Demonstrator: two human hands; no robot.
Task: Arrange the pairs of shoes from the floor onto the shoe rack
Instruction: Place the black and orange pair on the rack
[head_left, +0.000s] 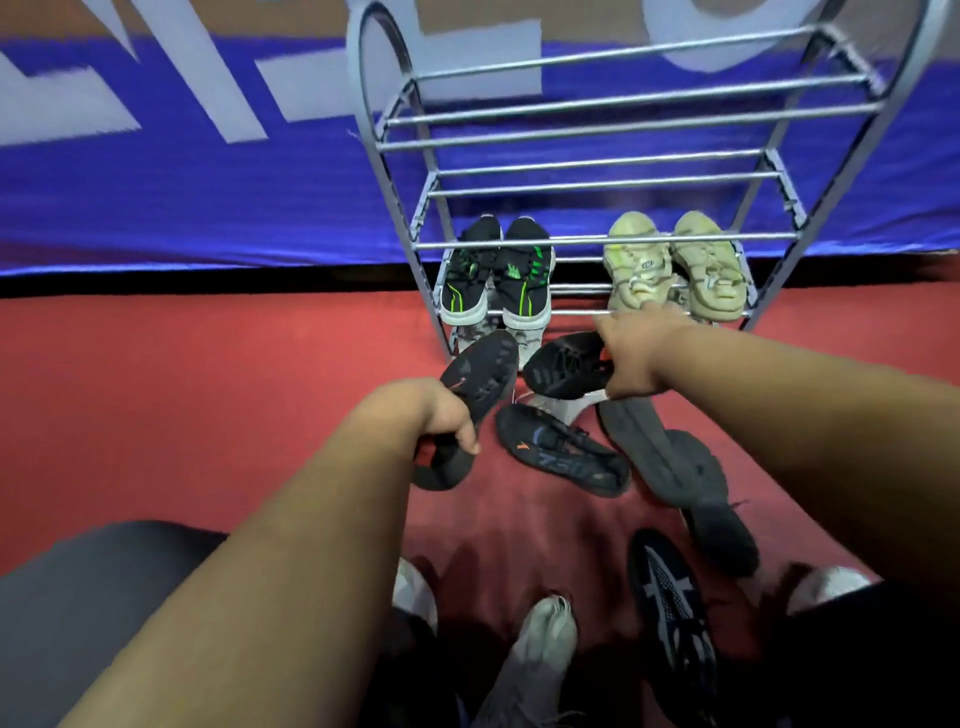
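On the lowest shelf of the metal shoe rack (597, 241) sit two pairs: black-and-green sneakers (496, 273) on the left, pale yellow ones (675, 265) on the right. Just in front, the left hand (436, 415) is closed around one black shoe (467, 400), sole up, and the right hand (636, 353) grips a second black shoe (563, 366). On the red carpet (208, 389) about five more dark and grey shoes lie scattered between the forearms; blur makes the count uncertain.
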